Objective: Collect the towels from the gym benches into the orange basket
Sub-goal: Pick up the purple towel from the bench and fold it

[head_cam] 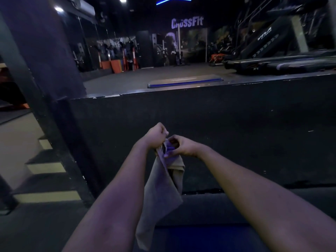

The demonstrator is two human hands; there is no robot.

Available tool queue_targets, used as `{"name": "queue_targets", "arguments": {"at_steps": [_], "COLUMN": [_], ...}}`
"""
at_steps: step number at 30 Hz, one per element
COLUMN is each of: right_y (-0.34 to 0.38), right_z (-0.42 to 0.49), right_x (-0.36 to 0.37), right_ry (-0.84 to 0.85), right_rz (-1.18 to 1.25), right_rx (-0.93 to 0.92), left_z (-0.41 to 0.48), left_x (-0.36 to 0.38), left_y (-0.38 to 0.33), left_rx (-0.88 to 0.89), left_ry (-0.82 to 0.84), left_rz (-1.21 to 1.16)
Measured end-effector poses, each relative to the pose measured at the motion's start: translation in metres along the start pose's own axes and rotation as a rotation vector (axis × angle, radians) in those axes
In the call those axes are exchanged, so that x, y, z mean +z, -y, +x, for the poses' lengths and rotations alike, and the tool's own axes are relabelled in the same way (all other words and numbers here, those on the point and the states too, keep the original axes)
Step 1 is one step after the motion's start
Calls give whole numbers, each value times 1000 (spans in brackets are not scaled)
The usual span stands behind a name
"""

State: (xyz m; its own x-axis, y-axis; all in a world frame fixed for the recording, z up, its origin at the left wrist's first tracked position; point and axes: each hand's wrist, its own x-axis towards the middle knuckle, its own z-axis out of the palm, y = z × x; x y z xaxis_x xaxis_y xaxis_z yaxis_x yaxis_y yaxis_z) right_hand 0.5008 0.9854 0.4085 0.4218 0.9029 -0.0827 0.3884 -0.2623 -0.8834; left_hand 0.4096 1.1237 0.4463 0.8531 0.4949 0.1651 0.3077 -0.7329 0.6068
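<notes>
The left hand (156, 134) and right hand (182, 146) both clench the top edge of the grey towel (160, 193), which hangs between the forearms before the black platform wall (227, 128), so its loose tail may drag or slip free, since no orange basket is in view.

The towel (160, 188) hangs from the left hand (156, 135) and the right hand (181, 145), which are side by side before the platform (218, 124). The steps (45, 168) are at the left. On the platform lies a mat (183, 82), and treadmills (281, 60) stand behind it at the right
</notes>
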Motion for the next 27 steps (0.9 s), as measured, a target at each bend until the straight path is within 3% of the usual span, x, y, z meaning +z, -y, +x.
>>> {"name": "queue_targets", "arguments": {"at_steps": [3, 8, 14, 21, 24, 27], "right_y": [8, 21, 35, 30, 30, 28], "right_z": [10, 19, 27, 25, 25, 25], "right_x": [15, 25, 43, 37, 26, 19], "right_ry": [-168, -299, -160, -349, -345, -403], "right_rz": [-53, -64, -117, -149, -210, -250], "right_rx": [-78, -220, -236, -314, -289, -289], "left_z": [-8, -18, -28, -27, -27, -24], "left_x": [-11, -34, -44, -40, -38, -41], "left_y": [1, 20, 20, 34, 34, 39], "left_rx": [13, -11, -128, -85, -57, -57], "left_ry": [-4, -31, -57, -4, 77, 110], "left_rz": [-73, -90, -157, -118, -106, 51]}}
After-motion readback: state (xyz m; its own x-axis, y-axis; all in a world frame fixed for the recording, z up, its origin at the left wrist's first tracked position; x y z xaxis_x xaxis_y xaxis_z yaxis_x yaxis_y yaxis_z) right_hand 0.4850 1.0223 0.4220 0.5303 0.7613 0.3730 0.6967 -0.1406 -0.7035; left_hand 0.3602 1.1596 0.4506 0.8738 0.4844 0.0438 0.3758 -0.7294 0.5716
